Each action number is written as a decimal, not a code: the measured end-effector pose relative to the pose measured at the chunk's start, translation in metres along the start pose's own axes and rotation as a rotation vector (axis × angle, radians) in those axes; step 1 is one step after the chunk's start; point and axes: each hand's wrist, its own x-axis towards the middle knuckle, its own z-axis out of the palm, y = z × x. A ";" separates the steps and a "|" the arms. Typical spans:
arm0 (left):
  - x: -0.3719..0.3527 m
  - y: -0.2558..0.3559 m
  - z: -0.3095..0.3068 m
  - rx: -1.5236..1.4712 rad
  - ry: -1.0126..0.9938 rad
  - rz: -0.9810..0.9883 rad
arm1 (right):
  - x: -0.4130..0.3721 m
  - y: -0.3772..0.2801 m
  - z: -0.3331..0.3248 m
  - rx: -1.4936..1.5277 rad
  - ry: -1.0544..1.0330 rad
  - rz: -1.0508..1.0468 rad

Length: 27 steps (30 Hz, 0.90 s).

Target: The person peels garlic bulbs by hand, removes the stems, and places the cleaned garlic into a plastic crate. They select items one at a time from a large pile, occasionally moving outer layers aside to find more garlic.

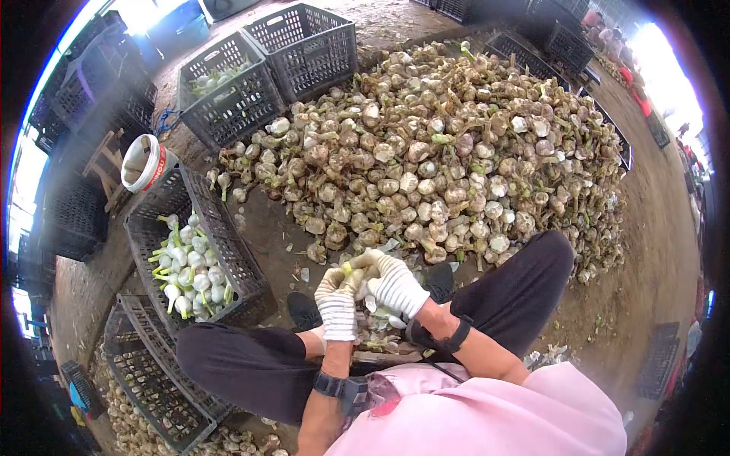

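My left hand [338, 301] and my right hand [391, 280], both in striped white work gloves, meet in front of my knees. Between them is a garlic bulb, mostly covered by the fingers; its pale green stem [347, 268] pokes out at the top. The fingers of each hand are closed around it. Just beyond the hands lies a big heap of unpeeled, soil-stained garlic [449, 163]. White peeled skins [380, 323] are scattered on the ground below my hands. To the left, a black crate [247, 285] contains clean white garlic bulbs [190, 262] with green stems.
Two black crates [300, 45] [228, 114] stand behind the heap's left side, one with garlic stems inside. A white bucket [144, 167] with a red band sits at left. Another black crate [163, 380] is at lower left beside more garlic. Stacked crates [72, 197] line the far left.
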 end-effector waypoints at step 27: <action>0.009 0.018 -0.004 -0.174 -0.013 -0.074 | 0.004 -0.006 -0.007 0.054 -0.170 0.120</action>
